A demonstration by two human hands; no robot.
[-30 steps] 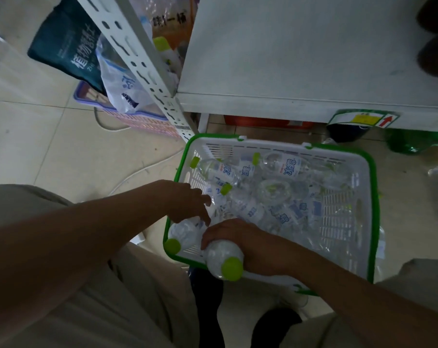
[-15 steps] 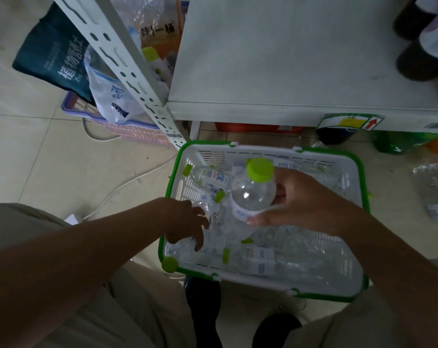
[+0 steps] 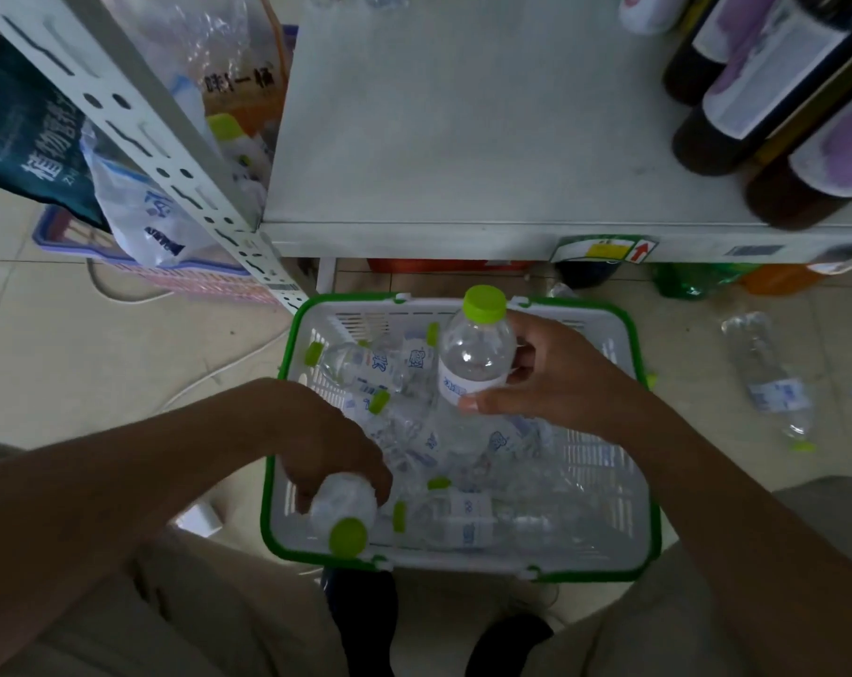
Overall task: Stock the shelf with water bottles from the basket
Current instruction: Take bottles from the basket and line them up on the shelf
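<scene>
A white basket with a green rim [image 3: 646, 447] stands on the floor below the grey shelf [image 3: 463, 129] and holds several clear water bottles with green caps. My right hand [image 3: 556, 378] grips one upright water bottle [image 3: 475, 354] above the basket's far side, cap up. My left hand [image 3: 326, 442] grips a second bottle [image 3: 343, 510] at the basket's near left corner, its cap pointing toward me.
Dark bottles with purple labels [image 3: 766, 90] stand on the shelf's right end. A white perforated upright [image 3: 136, 124] slants at the left, with bags and a pink crate [image 3: 136, 266] behind it. A loose bottle [image 3: 766, 378] lies on the floor at right.
My right hand lifted its bottle out of the basket's near edge and turned it upright. My left hand has closed on a bottle at the near left corner and raised it.
</scene>
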